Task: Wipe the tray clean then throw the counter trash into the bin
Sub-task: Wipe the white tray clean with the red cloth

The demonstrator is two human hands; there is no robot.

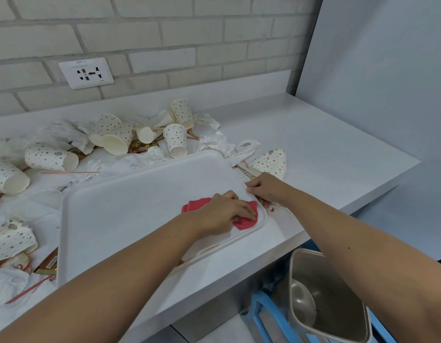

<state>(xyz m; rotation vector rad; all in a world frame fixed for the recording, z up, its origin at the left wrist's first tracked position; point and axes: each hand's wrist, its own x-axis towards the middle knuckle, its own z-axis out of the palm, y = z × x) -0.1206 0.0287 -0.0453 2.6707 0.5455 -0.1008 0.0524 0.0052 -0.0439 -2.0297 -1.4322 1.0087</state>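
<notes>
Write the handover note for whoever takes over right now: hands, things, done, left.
Hands: the left hand presses the red cloth on the tray; the right hand grips the tray's right rim.
Things: paper cups and napkins lie scattered on the counter; the bin stands below and looks empty.
Done: wiping in progress.
Left: bin all trash.

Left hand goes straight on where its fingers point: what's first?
Likely the tray, its raised rim at the right corner, just past the red cloth under the left hand. The right hand gripping that rim looks slightly off-line.
</notes>
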